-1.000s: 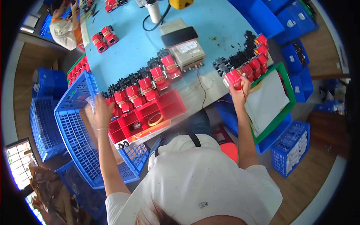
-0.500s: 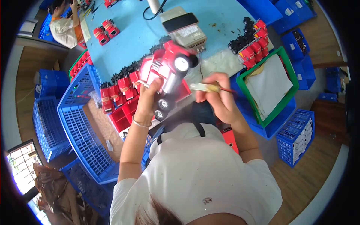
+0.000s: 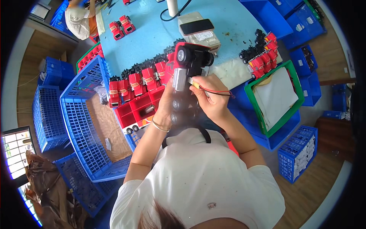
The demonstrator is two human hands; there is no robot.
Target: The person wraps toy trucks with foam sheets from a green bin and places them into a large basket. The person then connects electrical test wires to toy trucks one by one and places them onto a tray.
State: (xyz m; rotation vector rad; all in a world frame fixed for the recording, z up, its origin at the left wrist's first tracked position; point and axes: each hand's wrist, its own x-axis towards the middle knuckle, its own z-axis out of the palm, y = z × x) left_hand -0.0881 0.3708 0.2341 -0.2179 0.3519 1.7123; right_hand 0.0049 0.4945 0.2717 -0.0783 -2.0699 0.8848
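Note:
My left hand [image 3: 164,105] is closed around a red toy truck [image 3: 180,78], which is tipped so its black underside and wheels show. The truck's rear wheels are blurred by motion. In my right hand [image 3: 214,100], pinched between thumb and fingers, is a small yellow-and-silver part with red and black wires [image 3: 195,84]. The wires trail to the right past the knuckles. The tip of the part is at the truck's underside; whether it touches is hidden. A red divided tray [image 3: 143,108] lies beside my left hand, with a row of red toy trucks [image 3: 137,82] behind it.
A phone [image 3: 196,26] lies on a pale box [image 3: 206,40] on the blue table [image 3: 152,32]. More red trucks [image 3: 263,63] stand at the right. A green-rimmed bin [image 3: 249,95] is at my right, a blue crate [image 3: 82,133] at my left. Another person [image 3: 78,23] is at far left.
The truck has been turned so its underside faces my right hand. My right hand has moved left, bringing the wired part up to the truck. The camera view has shifted slightly.

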